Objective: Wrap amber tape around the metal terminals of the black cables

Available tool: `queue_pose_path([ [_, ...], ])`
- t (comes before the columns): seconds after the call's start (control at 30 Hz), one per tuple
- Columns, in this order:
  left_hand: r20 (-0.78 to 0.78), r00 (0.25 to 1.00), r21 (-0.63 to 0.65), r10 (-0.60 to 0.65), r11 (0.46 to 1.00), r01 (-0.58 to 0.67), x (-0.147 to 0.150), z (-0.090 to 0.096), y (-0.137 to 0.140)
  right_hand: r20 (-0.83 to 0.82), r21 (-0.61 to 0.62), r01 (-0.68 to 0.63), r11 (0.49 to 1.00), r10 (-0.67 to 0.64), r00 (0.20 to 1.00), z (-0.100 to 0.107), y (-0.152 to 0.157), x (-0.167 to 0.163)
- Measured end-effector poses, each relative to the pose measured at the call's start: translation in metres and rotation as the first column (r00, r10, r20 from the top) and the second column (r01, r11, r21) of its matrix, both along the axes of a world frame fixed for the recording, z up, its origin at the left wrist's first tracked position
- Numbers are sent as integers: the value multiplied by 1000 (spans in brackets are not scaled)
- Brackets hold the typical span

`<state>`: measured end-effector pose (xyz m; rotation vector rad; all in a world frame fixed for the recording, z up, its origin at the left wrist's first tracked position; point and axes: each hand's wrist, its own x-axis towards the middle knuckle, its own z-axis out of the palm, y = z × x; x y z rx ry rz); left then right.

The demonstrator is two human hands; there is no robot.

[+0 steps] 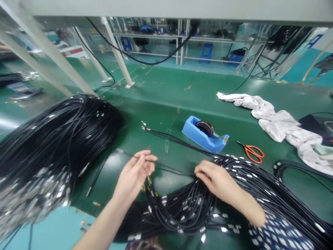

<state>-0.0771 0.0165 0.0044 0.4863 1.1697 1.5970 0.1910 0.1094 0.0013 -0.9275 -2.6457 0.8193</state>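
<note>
My left hand (139, 168) pinches a thin black cable between thumb and fingers, over the green table. The cable (173, 169) runs across to my right hand (212, 177), whose fingertips are closed on it. Below both hands lies a looped bundle of black cables (182, 211) with white labels and metal ends. Yellow-tipped ends (149, 184) hang just under my left fingers. More black cables (267, 187) with white tags stretch off to the right, past my right wrist. A few cable ends (147, 128) reach left across the table, beyond my hands.
A large heap of black cables (85, 128) lies at left. Beyond my right hand stand a blue tape dispenser (200, 135) and orange-handled scissors (253, 152). A crumpled white cloth (281, 121) stretches along the right. A grey shelf (166, 8) crosses overhead on white posts.
</note>
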Motion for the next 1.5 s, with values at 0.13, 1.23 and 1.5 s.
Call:
queue_pose_path([
  [0.13, -68, 992, -5, -107, 994, 107, 15, 11, -2, 57, -117, -88, 989, 96, 994, 8, -7, 19],
  [1.23, 8, 787, -291, -616, 752, 592, 74, 0, -16, -260, -389, 290, 874, -406, 876, 15, 17, 29],
  [1.5, -142, 831, -293, -538, 825, 484, 69, 16, -15, 202, 333, 686, 647, -759, 619, -21, 70, 152],
])
